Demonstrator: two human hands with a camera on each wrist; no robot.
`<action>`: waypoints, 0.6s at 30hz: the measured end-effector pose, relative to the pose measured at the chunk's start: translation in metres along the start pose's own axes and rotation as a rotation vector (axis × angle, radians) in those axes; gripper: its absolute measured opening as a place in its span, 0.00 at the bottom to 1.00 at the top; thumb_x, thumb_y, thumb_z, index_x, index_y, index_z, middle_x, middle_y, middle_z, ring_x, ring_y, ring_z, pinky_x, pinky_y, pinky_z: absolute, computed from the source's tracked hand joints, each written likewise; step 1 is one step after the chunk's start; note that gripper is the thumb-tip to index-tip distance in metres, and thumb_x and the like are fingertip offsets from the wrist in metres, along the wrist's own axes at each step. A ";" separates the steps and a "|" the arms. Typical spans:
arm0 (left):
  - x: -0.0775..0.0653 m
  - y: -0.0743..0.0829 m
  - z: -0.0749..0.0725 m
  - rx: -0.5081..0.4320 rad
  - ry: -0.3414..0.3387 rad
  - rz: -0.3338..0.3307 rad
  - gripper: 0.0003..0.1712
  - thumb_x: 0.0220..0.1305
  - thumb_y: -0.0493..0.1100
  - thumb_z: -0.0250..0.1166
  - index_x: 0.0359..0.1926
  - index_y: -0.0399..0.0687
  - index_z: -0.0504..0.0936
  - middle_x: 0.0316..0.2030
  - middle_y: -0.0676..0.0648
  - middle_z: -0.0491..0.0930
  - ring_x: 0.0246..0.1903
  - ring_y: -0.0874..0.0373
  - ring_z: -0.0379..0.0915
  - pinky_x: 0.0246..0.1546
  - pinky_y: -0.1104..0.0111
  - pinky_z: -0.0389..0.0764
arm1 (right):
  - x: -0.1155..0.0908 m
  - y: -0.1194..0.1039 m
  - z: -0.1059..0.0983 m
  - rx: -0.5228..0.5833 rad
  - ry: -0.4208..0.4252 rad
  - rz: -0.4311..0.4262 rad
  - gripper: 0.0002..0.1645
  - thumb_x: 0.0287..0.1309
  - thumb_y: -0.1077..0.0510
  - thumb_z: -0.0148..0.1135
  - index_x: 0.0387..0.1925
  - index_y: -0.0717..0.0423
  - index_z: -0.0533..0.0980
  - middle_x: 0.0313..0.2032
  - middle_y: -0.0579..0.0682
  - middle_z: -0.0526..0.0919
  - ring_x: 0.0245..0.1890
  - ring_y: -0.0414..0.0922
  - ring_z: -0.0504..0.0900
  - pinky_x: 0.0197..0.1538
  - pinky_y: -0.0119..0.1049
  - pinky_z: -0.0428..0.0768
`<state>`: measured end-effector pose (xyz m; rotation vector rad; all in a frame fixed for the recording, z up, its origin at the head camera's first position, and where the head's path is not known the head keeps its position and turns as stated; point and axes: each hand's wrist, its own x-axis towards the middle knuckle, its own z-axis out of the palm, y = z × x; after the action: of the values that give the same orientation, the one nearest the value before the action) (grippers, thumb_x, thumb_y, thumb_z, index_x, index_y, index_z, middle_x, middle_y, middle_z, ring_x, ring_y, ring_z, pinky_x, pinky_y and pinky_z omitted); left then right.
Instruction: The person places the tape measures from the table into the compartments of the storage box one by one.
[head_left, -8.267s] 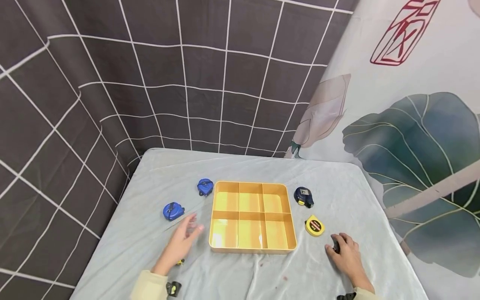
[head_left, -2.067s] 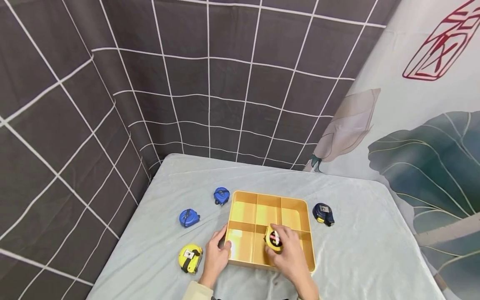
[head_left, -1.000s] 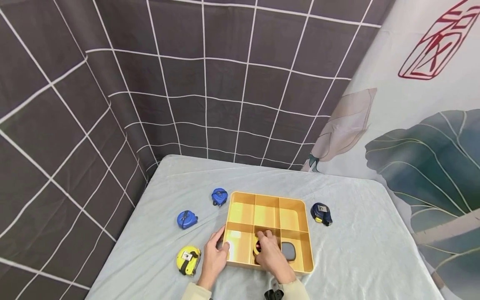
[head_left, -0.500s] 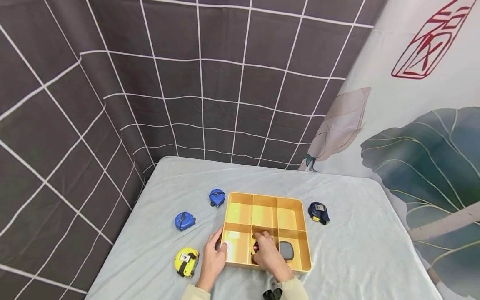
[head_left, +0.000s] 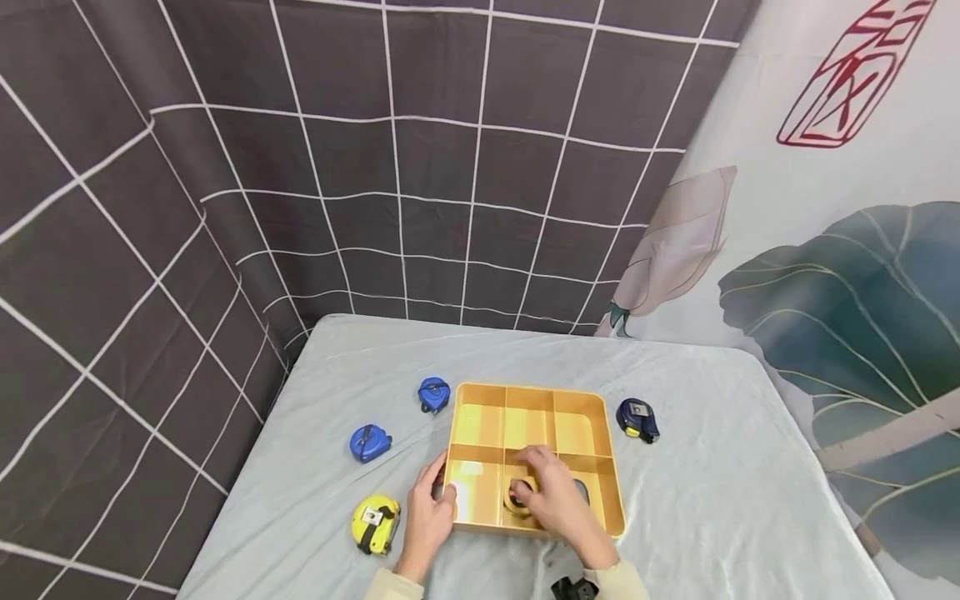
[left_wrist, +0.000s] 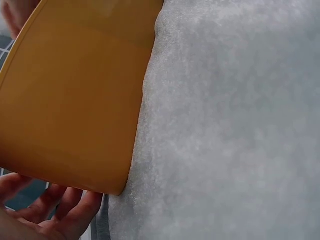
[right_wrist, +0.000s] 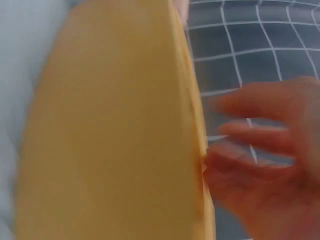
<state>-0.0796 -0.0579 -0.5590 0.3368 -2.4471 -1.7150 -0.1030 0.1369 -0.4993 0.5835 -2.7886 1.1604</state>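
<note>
A yellow divided tray (head_left: 529, 388) lies on the cloth. My left hand (head_left: 427, 517) rests against its left wall, fingers along the outside and thumb at the rim; in the left wrist view its fingers (left_wrist: 80, 212) touch the wall near the corner. Over the front middle compartment is my right hand (head_left: 558, 500), fingers loosely spread and blurred. Below them, a yellow tape measure (head_left: 517, 505) with a dark face lies in that compartment, partly covered. Behind the right hand, a grey rounded-square object (head_left: 582, 490) shows in the front right compartment. The right wrist view shows the right hand (right_wrist: 270, 150) holding nothing.
Two blue tape measures (head_left: 370, 442) lie left of the tray. A larger yellow tape measure (head_left: 375, 525) with a black strap is beside the left hand. One dark blue tape measure (head_left: 637, 420) sits right of the tray. Dark gridded curtain (head_left: 435, 167) hangs behind the table.
The small yellow tape measure has gone from the table into the tray's front middle compartment. My right hand has let go of it and drawn up and rightward. The left hand stays at the tray.
</note>
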 end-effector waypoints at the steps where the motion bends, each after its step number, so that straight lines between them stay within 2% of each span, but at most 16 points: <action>1: -0.001 0.000 0.000 0.003 0.004 -0.005 0.30 0.53 0.29 0.57 0.60 0.46 0.71 0.52 0.45 0.74 0.50 0.53 0.70 0.53 0.56 0.68 | 0.001 0.003 -0.006 0.013 0.064 -0.047 0.16 0.45 0.65 0.65 0.40 0.61 0.77 0.42 0.52 0.78 0.39 0.46 0.78 0.42 0.40 0.78; 4: -0.005 -0.002 0.000 0.002 0.012 -0.019 0.30 0.52 0.29 0.57 0.59 0.45 0.72 0.51 0.45 0.74 0.49 0.54 0.71 0.51 0.57 0.69 | 0.007 0.018 -0.027 0.024 0.237 -0.153 0.13 0.44 0.68 0.65 0.36 0.60 0.77 0.38 0.52 0.80 0.37 0.45 0.78 0.39 0.38 0.79; 7: -0.007 -0.003 0.001 -0.010 0.013 -0.035 0.29 0.53 0.29 0.58 0.59 0.44 0.72 0.51 0.45 0.74 0.48 0.54 0.71 0.50 0.57 0.70 | 0.017 0.039 -0.049 -0.032 0.322 -0.130 0.13 0.44 0.69 0.64 0.36 0.62 0.77 0.38 0.54 0.79 0.38 0.47 0.78 0.39 0.41 0.79; 10: -0.007 -0.003 0.002 -0.009 0.022 -0.040 0.29 0.54 0.30 0.58 0.59 0.45 0.72 0.51 0.45 0.75 0.48 0.54 0.71 0.49 0.58 0.70 | 0.027 0.062 -0.070 -0.106 0.303 -0.031 0.13 0.48 0.67 0.62 0.40 0.63 0.77 0.41 0.57 0.77 0.40 0.52 0.77 0.39 0.46 0.78; 13: -0.005 -0.003 0.003 -0.003 0.025 -0.021 0.28 0.54 0.30 0.58 0.59 0.45 0.72 0.51 0.45 0.75 0.48 0.54 0.71 0.49 0.58 0.71 | 0.033 0.083 -0.087 -0.121 0.252 0.073 0.15 0.51 0.65 0.60 0.43 0.64 0.76 0.43 0.61 0.75 0.40 0.57 0.76 0.40 0.50 0.76; 18: -0.002 -0.001 0.003 -0.002 0.010 0.002 0.28 0.53 0.29 0.58 0.58 0.44 0.72 0.51 0.45 0.75 0.48 0.54 0.71 0.49 0.58 0.71 | 0.037 0.119 -0.104 -0.164 0.201 0.188 0.19 0.52 0.63 0.59 0.47 0.66 0.73 0.48 0.68 0.70 0.46 0.64 0.71 0.47 0.56 0.70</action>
<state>-0.0785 -0.0551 -0.5607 0.3423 -2.4375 -1.7106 -0.1895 0.2742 -0.4976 0.1830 -2.7732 0.9449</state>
